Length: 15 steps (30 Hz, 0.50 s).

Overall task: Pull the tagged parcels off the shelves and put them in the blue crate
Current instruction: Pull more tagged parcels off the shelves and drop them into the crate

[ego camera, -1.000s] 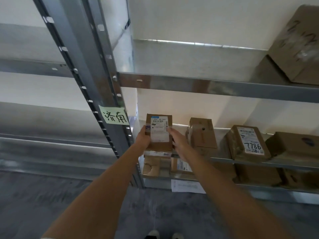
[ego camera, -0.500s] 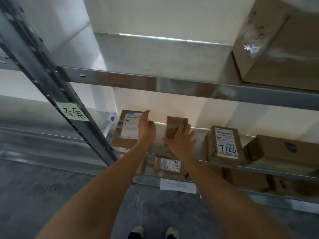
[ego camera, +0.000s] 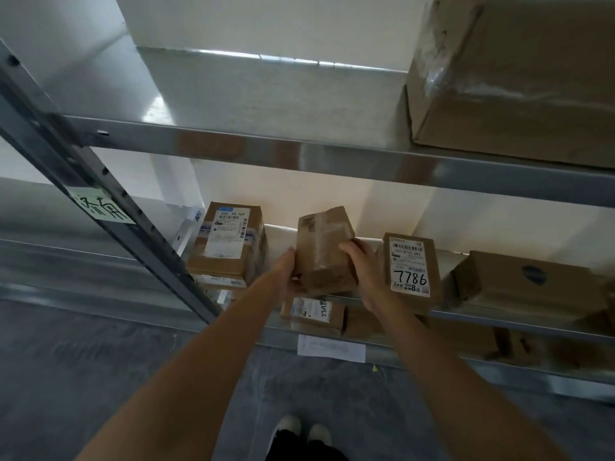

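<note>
While we look up at the shelf, this is what changed:
Small box: our left hand (ego camera: 289,275) and right hand (ego camera: 365,265) now grip the taped box (ego camera: 324,251) from both sides, tilted above the shelf edge (ego camera: 499,322).
Before: the box with the big label (ego camera: 229,239) was in our hands; now it lies beside.
Tag: we cannot see one yet.
Blue crate: not in sight.

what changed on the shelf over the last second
The labelled parcel that both hands held up a second ago now stands on the shelf at the left, let go. The left hand and right hand moved to the plain taped parcel beside it and now grip it, tilted, lifted off the shelf. The 7786 parcel and the box with the blue logo stayed put.
</note>
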{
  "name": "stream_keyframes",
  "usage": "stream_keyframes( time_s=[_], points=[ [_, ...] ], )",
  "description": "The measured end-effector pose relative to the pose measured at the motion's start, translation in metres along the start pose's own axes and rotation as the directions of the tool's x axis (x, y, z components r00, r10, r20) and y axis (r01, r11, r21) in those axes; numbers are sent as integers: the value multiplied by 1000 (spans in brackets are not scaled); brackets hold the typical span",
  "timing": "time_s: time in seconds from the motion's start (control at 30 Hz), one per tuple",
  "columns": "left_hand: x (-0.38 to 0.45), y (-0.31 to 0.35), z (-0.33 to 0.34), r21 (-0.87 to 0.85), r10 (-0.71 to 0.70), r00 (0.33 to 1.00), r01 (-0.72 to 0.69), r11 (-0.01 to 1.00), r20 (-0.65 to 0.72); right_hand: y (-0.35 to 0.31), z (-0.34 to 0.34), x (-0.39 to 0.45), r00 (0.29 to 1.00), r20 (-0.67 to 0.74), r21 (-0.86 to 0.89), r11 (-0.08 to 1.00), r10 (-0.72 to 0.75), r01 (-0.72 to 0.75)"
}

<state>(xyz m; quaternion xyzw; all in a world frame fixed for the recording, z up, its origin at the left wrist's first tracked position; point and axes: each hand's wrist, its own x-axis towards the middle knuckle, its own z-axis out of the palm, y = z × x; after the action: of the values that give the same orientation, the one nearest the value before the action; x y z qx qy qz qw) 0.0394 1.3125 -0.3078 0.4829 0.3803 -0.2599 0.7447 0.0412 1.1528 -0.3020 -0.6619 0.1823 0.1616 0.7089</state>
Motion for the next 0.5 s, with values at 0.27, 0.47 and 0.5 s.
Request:
stream_keyframes(
  time_s=[0.27, 0.47, 0.5],
  points=[
    [-13, 17, -15, -70, 117, 990, -111, 991, 83, -13, -7, -6, 999, 23, -123, 992, -24, 27],
    [-19, 27, -16, 26, 210, 970, -214, 976, 123, -22, 14, -15, 998, -28, -45, 997, -58, 57],
    [-20, 28, -16, 40, 224, 967, -230, 972, 122, -23, 16, -16, 999, -1, -43, 998, -46, 46]
  ],
)
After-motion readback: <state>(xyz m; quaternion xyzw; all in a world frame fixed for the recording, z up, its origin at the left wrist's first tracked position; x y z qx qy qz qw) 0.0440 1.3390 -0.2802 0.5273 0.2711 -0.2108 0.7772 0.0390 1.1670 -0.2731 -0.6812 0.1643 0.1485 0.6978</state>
